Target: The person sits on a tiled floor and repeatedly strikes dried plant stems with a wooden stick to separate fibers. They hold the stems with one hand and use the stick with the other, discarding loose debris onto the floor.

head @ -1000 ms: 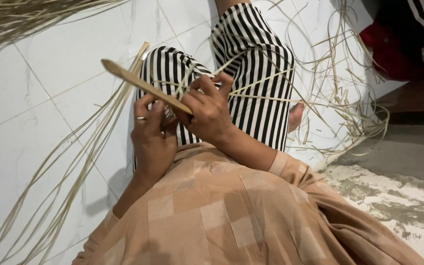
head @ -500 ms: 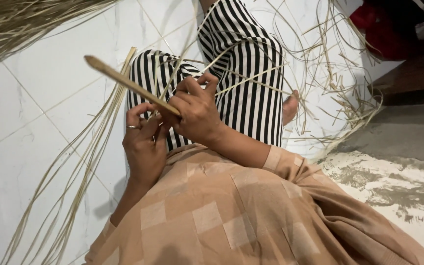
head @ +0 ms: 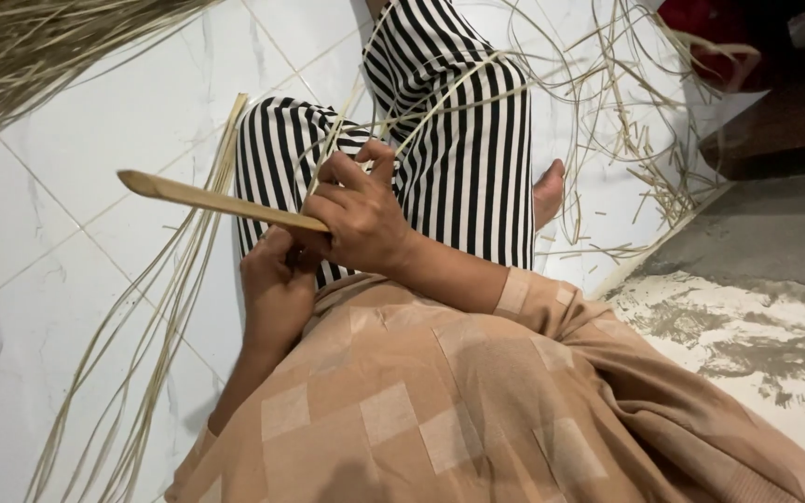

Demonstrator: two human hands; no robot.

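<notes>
The person wears a soft tan top (head: pixel 440 410) with lighter square patches, long sleeves, and black-and-white striped trousers (head: pixel 468 140). One foot (head: pixel 548 191) is bare.

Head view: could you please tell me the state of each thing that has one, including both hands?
Flat light wooden stick: held, tilted, free end pointing left.
Right hand: closed on the stick.
Left hand: closed at the stick's near end, under the right.
Thin pale reed strips: loose, lying along the white tiled floor.
Striped trouser legs: bent, strips draped across.
</notes>
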